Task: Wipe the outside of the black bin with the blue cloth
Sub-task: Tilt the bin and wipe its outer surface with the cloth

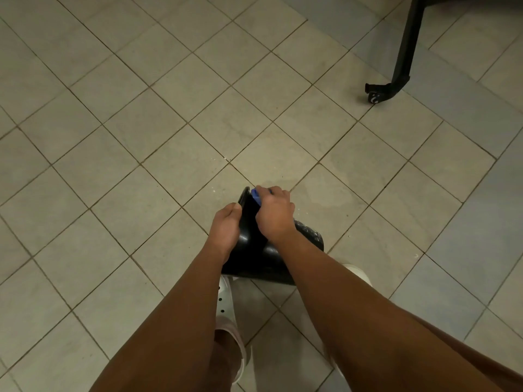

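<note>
We judged wiping midway: right hand (276,212) pressed the blue cloth (256,197) near the black bin (254,250) rim, left hand (226,224) gripping it (lower sides likely remained).

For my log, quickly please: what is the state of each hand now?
Left hand: closed, gripping the black bin.
Right hand: closed on the blue cloth, pressing it against the bin.

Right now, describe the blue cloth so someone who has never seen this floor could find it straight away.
Start at the tiled floor and look near the bottom centre, where two bare hands hold a black bin above white shoes. The right hand presses on the bin's far end, near its rim. The blue cloth peeks out at that hand's fingertips, the only bright blue thing among grey tiles and black plastic.
</note>
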Tool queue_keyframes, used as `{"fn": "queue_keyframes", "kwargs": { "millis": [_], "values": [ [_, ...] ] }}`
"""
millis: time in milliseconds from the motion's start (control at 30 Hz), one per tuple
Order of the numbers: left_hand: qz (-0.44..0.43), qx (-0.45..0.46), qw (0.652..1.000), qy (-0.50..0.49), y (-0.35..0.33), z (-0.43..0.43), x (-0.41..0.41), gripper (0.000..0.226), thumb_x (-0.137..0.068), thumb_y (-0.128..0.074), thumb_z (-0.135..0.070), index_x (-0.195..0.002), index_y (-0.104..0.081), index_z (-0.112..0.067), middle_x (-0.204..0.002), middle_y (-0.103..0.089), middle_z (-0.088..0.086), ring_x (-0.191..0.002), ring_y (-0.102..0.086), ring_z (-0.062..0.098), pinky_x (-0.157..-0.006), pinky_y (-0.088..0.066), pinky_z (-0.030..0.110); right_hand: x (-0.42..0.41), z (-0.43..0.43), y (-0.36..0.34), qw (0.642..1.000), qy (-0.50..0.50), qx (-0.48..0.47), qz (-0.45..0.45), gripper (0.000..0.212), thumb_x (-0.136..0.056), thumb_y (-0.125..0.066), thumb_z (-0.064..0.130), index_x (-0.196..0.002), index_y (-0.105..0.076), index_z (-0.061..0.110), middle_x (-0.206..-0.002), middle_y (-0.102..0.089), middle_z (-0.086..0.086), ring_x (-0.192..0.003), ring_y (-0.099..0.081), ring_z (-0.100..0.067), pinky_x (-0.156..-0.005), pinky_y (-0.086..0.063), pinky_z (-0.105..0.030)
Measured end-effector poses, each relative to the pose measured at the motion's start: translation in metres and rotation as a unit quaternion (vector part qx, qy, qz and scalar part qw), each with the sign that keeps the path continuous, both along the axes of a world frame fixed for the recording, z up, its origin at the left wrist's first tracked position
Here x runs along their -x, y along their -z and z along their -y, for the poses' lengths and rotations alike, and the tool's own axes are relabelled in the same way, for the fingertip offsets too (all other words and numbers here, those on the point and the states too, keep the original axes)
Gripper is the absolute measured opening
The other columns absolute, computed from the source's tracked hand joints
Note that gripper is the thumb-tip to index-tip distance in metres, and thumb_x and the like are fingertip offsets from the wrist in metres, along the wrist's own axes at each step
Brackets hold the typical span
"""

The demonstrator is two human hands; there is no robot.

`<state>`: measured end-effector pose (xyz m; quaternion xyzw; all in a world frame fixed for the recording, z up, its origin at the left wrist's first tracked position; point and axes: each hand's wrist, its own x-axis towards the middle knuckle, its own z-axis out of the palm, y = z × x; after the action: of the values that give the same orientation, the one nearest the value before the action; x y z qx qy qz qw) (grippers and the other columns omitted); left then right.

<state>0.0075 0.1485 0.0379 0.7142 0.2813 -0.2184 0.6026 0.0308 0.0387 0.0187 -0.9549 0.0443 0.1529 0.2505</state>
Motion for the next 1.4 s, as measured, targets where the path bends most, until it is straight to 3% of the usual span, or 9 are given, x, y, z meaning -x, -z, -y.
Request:
{"fn": "queue_keyframes", "kwargs": {
  "millis": [133,200,333,500,800,900,1033,1233,1400],
  "values": [
    [0.000,-0.010,1.000,0.008,0.003,0.000,0.000,0.030,-0.101,-0.040,-0.019,-0.079,-0.059,-0.012,-0.076,-0.058,0.009,-0.073,-0.053,0.021,-0.067,-0.041,0.030,-0.003,0.011,-0.007,0.982,0.110,-0.131,0.078,0.052,-0.081,-0.051,-0.007,-0.130,-0.049,0.009,-0.118,-0.054,-0.017,-0.110,-0.048,-0.031,-0.092,-0.045,-0.038],
    [-0.001,-0.003,1.000,0.004,0.003,0.000,0.000,0.030,-0.101,-0.040,-0.020,-0.080,-0.060,-0.012,-0.077,-0.059,0.010,-0.074,-0.053,0.023,-0.071,-0.042,0.031,0.001,0.012,-0.008,0.979,0.083,-0.149,0.109,0.056,-0.081,-0.050,-0.010,-0.134,-0.044,0.005,-0.118,-0.053,-0.019,-0.108,-0.048,-0.030,-0.091,-0.044,-0.034],
    [-0.004,0.002,1.000,0.009,0.005,-0.002,0.000,0.030,-0.101,-0.040,-0.019,-0.084,-0.064,-0.013,-0.081,-0.063,0.010,-0.079,-0.056,0.024,-0.076,-0.044,0.036,0.010,0.004,0.003,0.986,-0.042,-0.113,0.119,0.060,-0.069,-0.055,-0.013,-0.128,-0.053,0.002,-0.114,-0.057,-0.021,-0.101,-0.053,-0.038,-0.082,-0.050,-0.048],
    [0.005,-0.005,1.000,0.020,0.004,-0.002,0.000,0.031,-0.102,-0.040,-0.020,-0.085,-0.065,-0.014,-0.084,-0.065,0.009,-0.080,-0.058,0.020,-0.078,-0.045,0.036,0.020,-0.001,0.008,0.983,-0.060,-0.077,0.154,0.055,-0.069,-0.060,-0.008,-0.123,-0.056,0.003,-0.110,-0.057,-0.021,-0.095,-0.054,-0.039,-0.075,-0.046,-0.045],
    [0.015,-0.021,1.000,0.015,0.001,0.001,0.003,0.033,-0.100,-0.040,-0.018,-0.072,-0.058,-0.017,-0.071,-0.056,0.004,-0.069,-0.051,0.018,-0.067,-0.040,0.030,-0.011,0.016,-0.003,0.989,-0.096,0.081,-0.076,0.047,-0.085,-0.051,0.008,-0.131,-0.045,0.018,-0.125,-0.042,-0.013,-0.114,-0.039,-0.030,-0.090,-0.039,-0.040],
    [0.002,-0.014,1.000,0.011,0.000,0.001,0.001,0.032,-0.100,-0.040,-0.018,-0.074,-0.058,-0.015,-0.071,-0.056,0.006,-0.069,-0.051,0.020,-0.067,-0.041,0.030,0.015,0.016,-0.007,0.998,-0.032,0.054,0.004,0.049,-0.082,-0.054,0.008,-0.129,-0.046,0.015,-0.119,-0.049,-0.012,-0.108,-0.044,-0.029,-0.088,-0.039,-0.038],
    [-0.033,0.000,0.999,-0.004,0.000,0.000,0.001,0.029,-0.098,-0.042,-0.020,-0.075,-0.059,-0.014,-0.075,-0.058,0.011,-0.073,-0.053,0.024,-0.071,-0.043,0.033,0.070,0.002,-0.002,0.981,0.018,-0.016,0.191,0.034,-0.072,-0.062,0.005,-0.107,-0.062,0.006,-0.098,-0.061,-0.013,-0.087,-0.053,-0.029,-0.072,-0.048,-0.040],
    [-0.005,0.000,1.000,-0.020,0.000,0.000,0.001,0.031,-0.103,-0.040,-0.020,-0.085,-0.064,-0.012,-0.085,-0.064,0.012,-0.079,-0.057,0.022,-0.076,-0.046,0.033,0.050,0.002,0.014,0.983,-0.028,-0.052,0.171,0.042,-0.083,-0.049,0.010,-0.124,-0.057,0.013,-0.124,-0.058,-0.012,-0.117,-0.050,-0.031,-0.099,-0.039,-0.050],
    [-0.006,-0.038,0.999,-0.003,0.001,0.002,0.001,0.032,-0.102,-0.038,-0.023,-0.089,-0.062,-0.008,-0.084,-0.061,0.015,-0.075,-0.056,0.024,-0.067,-0.044,0.030,0.065,0.003,0.014,0.994,0.047,-0.002,0.101,0.065,-0.070,-0.073,0.010,-0.130,-0.050,0.011,-0.119,-0.055,-0.019,-0.108,-0.052,-0.035,-0.091,-0.045,-0.053]
  ]
}}
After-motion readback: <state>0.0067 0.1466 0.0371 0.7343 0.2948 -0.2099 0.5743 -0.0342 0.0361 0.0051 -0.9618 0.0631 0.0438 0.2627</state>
